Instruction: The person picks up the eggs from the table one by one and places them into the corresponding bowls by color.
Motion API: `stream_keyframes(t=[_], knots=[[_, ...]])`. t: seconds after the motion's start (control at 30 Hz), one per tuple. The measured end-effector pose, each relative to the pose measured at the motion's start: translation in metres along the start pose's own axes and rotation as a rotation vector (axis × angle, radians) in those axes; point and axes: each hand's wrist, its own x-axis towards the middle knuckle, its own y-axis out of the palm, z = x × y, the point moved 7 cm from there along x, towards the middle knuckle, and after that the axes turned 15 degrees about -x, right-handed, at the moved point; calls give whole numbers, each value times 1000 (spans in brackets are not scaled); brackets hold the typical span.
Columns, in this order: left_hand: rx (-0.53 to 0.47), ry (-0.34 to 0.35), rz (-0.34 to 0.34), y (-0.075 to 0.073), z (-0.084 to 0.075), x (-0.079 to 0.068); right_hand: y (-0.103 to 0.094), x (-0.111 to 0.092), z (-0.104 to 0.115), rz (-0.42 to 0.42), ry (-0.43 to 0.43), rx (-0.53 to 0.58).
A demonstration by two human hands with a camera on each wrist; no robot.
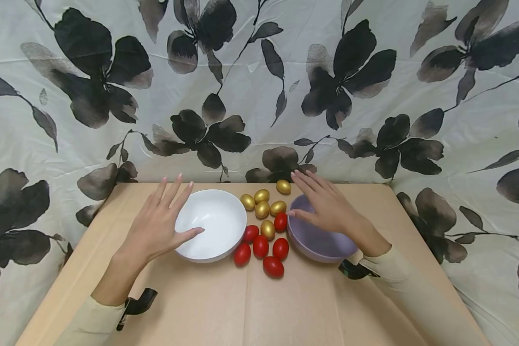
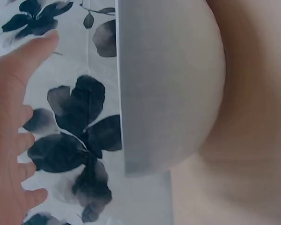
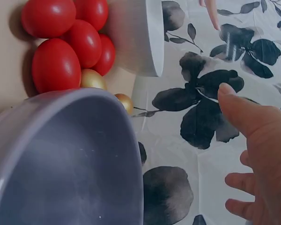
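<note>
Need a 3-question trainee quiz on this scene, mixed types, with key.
1. Multiple choice: how many golden eggs show in the head view?
a) three
b) six
c) ten

2. True or false: all the red eggs lie inside the white bowl.

3. Fill in: the right hand is nearest the ____ bowl.

Key:
1. b
2. False; they lie on the table, outside the bowl.
3. purple, as in purple bowl

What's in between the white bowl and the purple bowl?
Red eggs and gold eggs lie between the white bowl and purple bowl, as the head view shows.
</note>
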Motion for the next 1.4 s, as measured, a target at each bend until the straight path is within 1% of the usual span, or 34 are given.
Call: stream_keyframes(t=[0.1, 0.23, 0.43, 0.57, 0.7, 0.87, 0.93, 1.07, 1.17, 1.27, 1.4], knots=[[-50, -29, -4, 0, 7, -2, 2, 6, -7, 10, 23, 93], [-144, -118, -18, 2, 20, -6, 5, 13, -18, 14, 50, 213], [-333, -219, -64, 9, 43, -12, 8, 25, -29, 38, 44, 355], [-483, -297, -65, 17, 58, -18, 12, 33, -38, 63, 39, 422], [-609, -391, -47, 25, 69, -23, 20, 41, -47, 86, 33, 444], [-781, -524, 12, 35, 79, -28, 29, 52, -57, 101, 21, 442], [-845, -564, 25, 38, 82, -30, 33, 56, -60, 113, 21, 442], [-966, -607, 24, 40, 84, -34, 41, 64, -63, 150, 18, 445], [-1042, -627, 33, 42, 84, -36, 45, 71, -64, 178, 6, 452], [-1083, -648, 51, 44, 84, -38, 48, 78, -65, 207, 3, 465], [-1112, -674, 64, 46, 85, -41, 52, 86, -68, 231, 5, 479]])
